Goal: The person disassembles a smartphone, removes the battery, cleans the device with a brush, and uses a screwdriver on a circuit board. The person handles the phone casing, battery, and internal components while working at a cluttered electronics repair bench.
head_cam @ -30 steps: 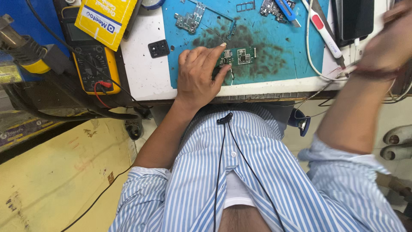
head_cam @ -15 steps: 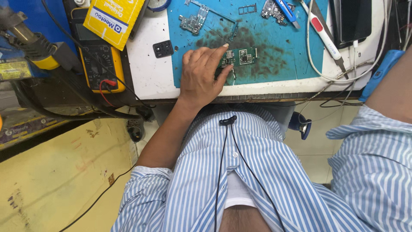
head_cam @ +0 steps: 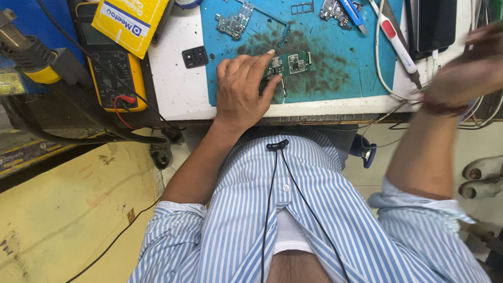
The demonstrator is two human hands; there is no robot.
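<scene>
Left hand (head_cam: pixel 242 90) rests on green circuit board (head_cam: pixel 290 63) atop blue mat (head_cam: pixel 335 47).

We get even, bright light, soft shadows; right hand (head_cam: pixel 463 78) at 2 o'clock motion-blurred; edges bend.

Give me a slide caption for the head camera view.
Left hand steadies a small green circuit board on a blue mat; blurred right hand raised.
</scene>
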